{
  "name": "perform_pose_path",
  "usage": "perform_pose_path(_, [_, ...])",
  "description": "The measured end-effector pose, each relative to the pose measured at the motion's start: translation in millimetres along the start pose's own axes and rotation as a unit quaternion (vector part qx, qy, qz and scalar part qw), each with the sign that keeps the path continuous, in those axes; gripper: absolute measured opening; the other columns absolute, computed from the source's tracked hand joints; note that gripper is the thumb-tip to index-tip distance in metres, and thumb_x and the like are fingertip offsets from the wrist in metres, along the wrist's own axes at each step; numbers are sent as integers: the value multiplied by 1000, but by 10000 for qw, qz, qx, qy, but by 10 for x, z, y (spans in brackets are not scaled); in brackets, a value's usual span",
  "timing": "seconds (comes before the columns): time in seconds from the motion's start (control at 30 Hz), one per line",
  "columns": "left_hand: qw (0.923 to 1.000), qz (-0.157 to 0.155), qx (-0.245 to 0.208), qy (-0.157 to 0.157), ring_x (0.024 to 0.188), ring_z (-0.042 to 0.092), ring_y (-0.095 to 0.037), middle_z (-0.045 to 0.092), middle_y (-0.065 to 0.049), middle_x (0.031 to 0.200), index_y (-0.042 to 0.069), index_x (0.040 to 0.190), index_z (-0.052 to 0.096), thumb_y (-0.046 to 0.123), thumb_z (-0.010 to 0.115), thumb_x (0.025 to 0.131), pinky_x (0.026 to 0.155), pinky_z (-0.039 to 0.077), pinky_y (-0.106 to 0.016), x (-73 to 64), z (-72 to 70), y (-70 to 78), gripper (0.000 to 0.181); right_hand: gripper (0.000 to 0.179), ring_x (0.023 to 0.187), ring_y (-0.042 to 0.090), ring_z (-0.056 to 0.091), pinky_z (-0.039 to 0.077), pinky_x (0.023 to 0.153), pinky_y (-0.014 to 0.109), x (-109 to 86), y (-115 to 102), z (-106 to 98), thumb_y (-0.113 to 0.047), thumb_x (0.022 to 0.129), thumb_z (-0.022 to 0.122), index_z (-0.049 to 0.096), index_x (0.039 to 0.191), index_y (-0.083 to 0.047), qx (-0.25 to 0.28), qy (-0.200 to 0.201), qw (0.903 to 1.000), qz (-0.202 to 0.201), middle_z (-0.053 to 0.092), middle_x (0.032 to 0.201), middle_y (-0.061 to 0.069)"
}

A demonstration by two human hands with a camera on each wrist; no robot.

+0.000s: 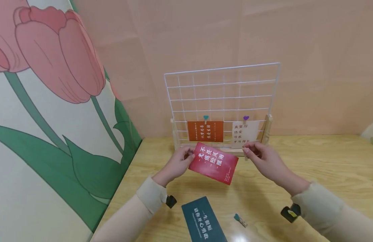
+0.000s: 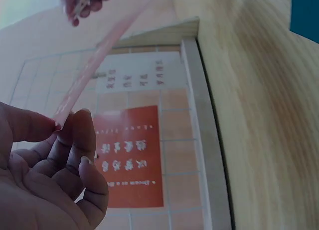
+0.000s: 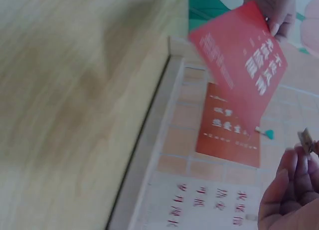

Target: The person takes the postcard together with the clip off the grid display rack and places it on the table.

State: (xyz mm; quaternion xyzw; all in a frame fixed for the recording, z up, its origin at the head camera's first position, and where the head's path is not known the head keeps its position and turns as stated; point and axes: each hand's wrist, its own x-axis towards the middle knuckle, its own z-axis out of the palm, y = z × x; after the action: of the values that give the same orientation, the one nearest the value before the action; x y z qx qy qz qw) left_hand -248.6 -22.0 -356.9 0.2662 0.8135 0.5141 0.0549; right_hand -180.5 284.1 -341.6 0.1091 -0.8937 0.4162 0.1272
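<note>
My left hand point(image 1: 178, 163) pinches a red card point(image 1: 215, 163) with white lettering by its upper left edge, thumb on one side and fingers behind. The card tilts down to the right, in front of the white wire grid point(image 1: 222, 90). A small wooden clip point(image 3: 306, 141) is pinched in the fingertips of my right hand point(image 1: 266, 161), near the grid's lower right. On the grid, an orange card point(image 1: 195, 131) hangs from a teal heart clip point(image 1: 206, 118), and a pale card point(image 1: 237, 134) from a purple heart clip point(image 1: 246, 118).
On the wooden table point(image 1: 325, 174), a dark teal card point(image 1: 201, 218) lies near the front, with a teal heart clip point(image 1: 240, 220) at its right. A wooden base holds the grid upright by a pink backdrop point(image 1: 319, 67). A tulip-printed panel point(image 1: 62, 134) stands at left.
</note>
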Motion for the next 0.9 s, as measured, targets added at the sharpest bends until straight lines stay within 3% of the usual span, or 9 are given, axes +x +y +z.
perform_pose_path(0.17, [9998,-80,38,-194,89,61,-17,63,-7,101,-1,123,66,8,49,109,73,54,-30,-33,-25,-72,23,23,78,20,57,48,61,28,-52,98,73,-16,107,59,65,119,3,-54,-640,9979,-47,64,89,2])
perform_pose_path(0.27, [9989,-237,6,-404,85,66,-16,67,-8,101,-2,123,66,8,48,109,73,56,-30,-48,-40,-92,24,17,77,15,57,49,62,28,-93,179,149,-15,106,60,67,112,-1,-49,-1281,9916,-191,63,86,-1])
perform_pose_path(0.47, [9914,-822,284,-981,79,67,-16,70,-4,95,2,122,68,12,48,110,73,56,-32,-99,-85,-136,25,6,71,3,51,47,60,26,-240,292,348,-13,101,64,68,99,-9,-205,-2611,9622,-741,58,80,-11])
perform_pose_path(0.53, [9876,-902,475,-1191,79,66,-16,69,-3,94,3,119,69,12,50,109,73,54,-32,-121,-90,-165,23,6,69,2,50,45,59,25,-289,315,400,-13,101,64,67,96,-11,-174,-2923,9533,-739,56,78,-13])
perform_pose_path(0.7, [9800,-890,791,-1591,78,64,-14,68,0,92,6,112,71,12,50,109,72,53,-31,-150,-55,-247,22,11,64,-1,46,43,56,23,-375,394,488,-9,98,65,66,90,-16,-240,-3155,9447,-860,52,73,-16])
perform_pose_path(0.9, [9735,-828,1264,-1716,79,64,-11,67,3,92,6,115,72,11,52,107,73,53,-31,-177,3,-320,21,15,63,-3,43,42,56,23,-437,473,545,-4,95,67,65,89,-17,-266,-3155,9423,-1085,49,71,-18])
